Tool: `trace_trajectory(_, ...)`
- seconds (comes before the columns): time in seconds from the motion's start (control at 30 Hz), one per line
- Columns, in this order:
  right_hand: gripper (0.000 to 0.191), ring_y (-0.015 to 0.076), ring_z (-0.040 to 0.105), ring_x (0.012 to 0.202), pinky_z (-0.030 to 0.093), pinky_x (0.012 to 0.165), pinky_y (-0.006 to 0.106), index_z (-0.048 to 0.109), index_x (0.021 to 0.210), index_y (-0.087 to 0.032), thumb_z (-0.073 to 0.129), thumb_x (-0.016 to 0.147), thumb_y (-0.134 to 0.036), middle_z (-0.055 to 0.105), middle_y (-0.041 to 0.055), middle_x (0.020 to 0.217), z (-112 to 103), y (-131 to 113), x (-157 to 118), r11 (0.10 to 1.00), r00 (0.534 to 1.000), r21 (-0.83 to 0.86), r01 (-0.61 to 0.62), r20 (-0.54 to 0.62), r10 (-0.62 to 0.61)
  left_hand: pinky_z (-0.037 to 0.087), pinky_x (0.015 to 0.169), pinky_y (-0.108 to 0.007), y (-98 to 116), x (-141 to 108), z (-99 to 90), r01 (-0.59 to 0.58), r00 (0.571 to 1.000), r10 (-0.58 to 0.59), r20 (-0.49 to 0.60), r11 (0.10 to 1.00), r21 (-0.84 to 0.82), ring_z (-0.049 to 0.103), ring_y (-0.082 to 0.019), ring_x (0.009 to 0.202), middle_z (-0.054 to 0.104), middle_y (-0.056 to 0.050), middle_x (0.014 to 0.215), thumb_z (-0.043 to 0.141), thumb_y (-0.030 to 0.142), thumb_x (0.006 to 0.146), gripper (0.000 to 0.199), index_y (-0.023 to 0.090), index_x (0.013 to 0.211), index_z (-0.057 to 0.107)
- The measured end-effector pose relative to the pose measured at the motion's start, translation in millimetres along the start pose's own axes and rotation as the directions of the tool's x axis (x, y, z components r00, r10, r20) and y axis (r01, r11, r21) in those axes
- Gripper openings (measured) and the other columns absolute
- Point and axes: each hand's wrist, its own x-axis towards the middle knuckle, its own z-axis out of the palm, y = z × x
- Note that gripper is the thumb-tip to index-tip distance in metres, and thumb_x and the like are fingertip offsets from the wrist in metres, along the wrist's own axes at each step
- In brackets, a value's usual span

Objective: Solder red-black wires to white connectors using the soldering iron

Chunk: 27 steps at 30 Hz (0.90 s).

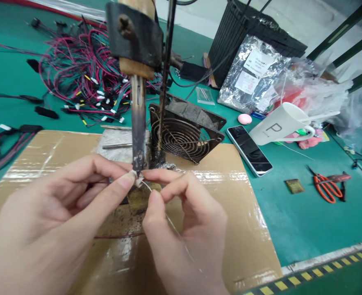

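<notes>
Your left hand [54,213] and right hand [183,217] pinch wire ends [138,177] under the soldering iron [137,123].
Beyond your hands lies a heap of connector-tipped wires [82,73].

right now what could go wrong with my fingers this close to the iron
Your left hand and right hand pinch small parts right at the soldering iron's tip, so a slip could burn a fingertip. The cardboard sheet below looks scorched, so heat might singe it further.
</notes>
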Motion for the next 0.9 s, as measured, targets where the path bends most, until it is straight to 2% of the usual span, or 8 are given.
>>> trace_trajectory(0.1,0.022,0.0195,0.079,0.093,0.064,0.078,0.026,0.058,0.074,-0.024,0.066,0.079,-0.004,0.081,-0.0034,0.101,0,0,1,1.0,1.0,0.012,0.009,-0.001,-0.009,0.056,0.064,-0.005,1,-1,-0.4,0.017,1.0,-0.017,-0.001,1.0,-0.018,0.066,-0.007,0.068,0.066,0.005,0.078,0.077,0.031,0.083,0.005,0.03,0.083,0.072)
trace_trajectory(0.23,0.023,0.0189,0.079,0.093,0.064,0.077,0.025,0.058,0.074,-0.024,0.066,0.079,-0.003,0.081,-0.0031,0.1,-1,0,1,1.0,1.0,0.018,0.018,-0.002,-0.018,0.059,0.058,-0.012,2,0,0.7,0.025,1.0,-0.025,-0.008,0.999,-0.032,0.068,-0.011,0.067,0.067,0.004,0.078,0.079,0.033,0.081,0.005,0.031,0.082,0.074)
trace_trajectory(0.4,0.021,0.0181,0.079,0.093,0.063,0.077,0.023,0.059,0.075,-0.023,0.067,0.079,-0.004,0.081,-0.0031,0.101,-1,-1,2,1.0,1.0,0.016,0.016,0.003,-0.016,0.064,0.054,-0.031,8,13,8.4,0.133,0.989,-0.142,-0.047,0.978,-0.161,0.073,-0.025,0.071,0.068,0.0,0.069,0.083,0.038,0.071,0.012,0.03,0.075,0.075)
trace_trajectory(0.47,0.022,0.0181,0.079,0.093,0.063,0.078,0.024,0.059,0.075,-0.023,0.066,0.079,-0.003,0.081,-0.0027,0.101,-1,-1,2,1.0,1.0,0.014,0.022,0.001,-0.022,0.064,0.054,-0.034,11,20,11.9,0.159,0.985,-0.17,-0.032,0.965,-0.21,0.073,-0.028,0.073,0.067,-0.001,0.067,0.083,0.04,0.069,0.014,0.03,0.075,0.074)
trace_trajectory(0.6,0.022,0.0197,0.079,0.094,0.064,0.077,0.026,0.058,0.074,-0.024,0.065,0.079,-0.003,0.081,-0.0028,0.1,-2,-1,2,1.0,1.0,0.002,0.005,0.015,-0.005,0.063,0.054,-0.034,13,23,12.7,0.169,0.983,-0.183,-0.032,0.954,-0.249,0.074,-0.029,0.074,0.068,-0.001,0.067,0.082,0.04,0.067,0.015,0.03,0.073,0.073)
trace_trajectory(0.83,0.021,0.0178,0.079,0.091,0.063,0.079,0.025,0.058,0.073,-0.023,0.065,0.079,-0.004,0.081,-0.0033,0.099,-3,-2,-1,1.0,1.0,-0.023,-0.007,0.02,0.008,0.058,0.047,-0.027,5,1,6.4,0.142,0.986,-0.154,-0.07,0.978,-0.15,0.07,-0.021,0.063,0.071,0.0,0.074,0.084,0.03,0.068,0.01,0.03,0.074,0.075)
trace_trajectory(0.9,0.02,0.0172,0.079,0.089,0.063,0.081,0.025,0.058,0.074,-0.022,0.065,0.079,-0.004,0.08,-0.0018,0.1,-3,-2,-1,0.999,1.0,-0.036,0.011,0.023,-0.01,0.059,0.048,-0.028,7,3,8.8,0.148,0.986,-0.159,-0.054,0.974,-0.172,0.071,-0.022,0.065,0.07,0.0,0.072,0.083,0.032,0.069,0.011,0.029,0.074,0.074)
